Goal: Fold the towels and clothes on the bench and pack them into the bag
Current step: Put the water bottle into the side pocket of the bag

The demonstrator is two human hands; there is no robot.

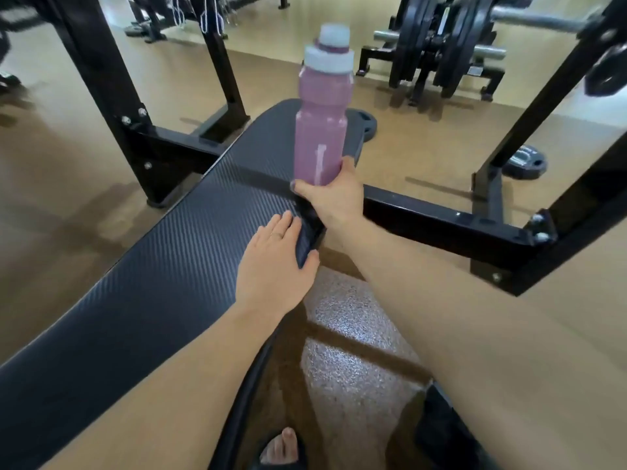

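The bench [163,262] is a long black pad with a woven, carbon-fibre-like texture, running diagonally from the lower left toward the upper middle. Its surface lies flat and bare; black steel frame bars [441,218] cross beneath it.

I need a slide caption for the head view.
Right hand grips a pink bottle over the bench; left hand rests on it.
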